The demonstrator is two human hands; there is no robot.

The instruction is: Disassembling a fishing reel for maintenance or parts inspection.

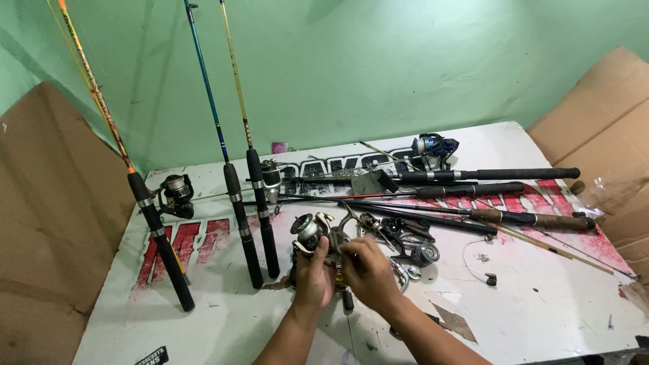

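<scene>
holding one silver reel (307, 231) mid-table, both hands, left (313, 274) and right (368, 270), grip it, bare tabletop (541, 304) rightward.

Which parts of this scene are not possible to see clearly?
Head view only:
- Part under the fingers: hidden by left hand and right hand.
- Reel body: partly covered by the left hand.
- Rod tips: cut off by the top edge.
- Small bits on the table: too small.
</scene>
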